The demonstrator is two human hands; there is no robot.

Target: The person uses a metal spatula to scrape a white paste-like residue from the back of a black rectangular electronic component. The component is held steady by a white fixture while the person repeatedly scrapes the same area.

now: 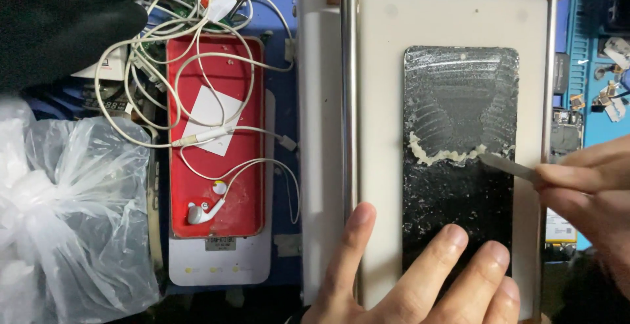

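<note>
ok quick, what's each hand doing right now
Left hand: open, fingers flat on the black glass phone panel.
Right hand: closed, pinching a thin metal scraper blade.

Phone screen panel point(457, 160) lies flat on the plate of the separator machine point(377, 133), right of centre frame. Guide rod point(349, 101) runs along the plate's left edge. Ridge of glue residue point(436, 153) crosses the panel at mid-height — scraper blade point(505, 165) touches its right end, held from the right edge by the right hand point(587, 186). Left hand point(420, 275) at bottom centre, fingers point(453, 242) resting on the panel's lower end. Left of the machine — flat tray point(216, 133) with earphone cable point(197, 81) on it. Plastic bag point(65, 212) lower left.
</note>
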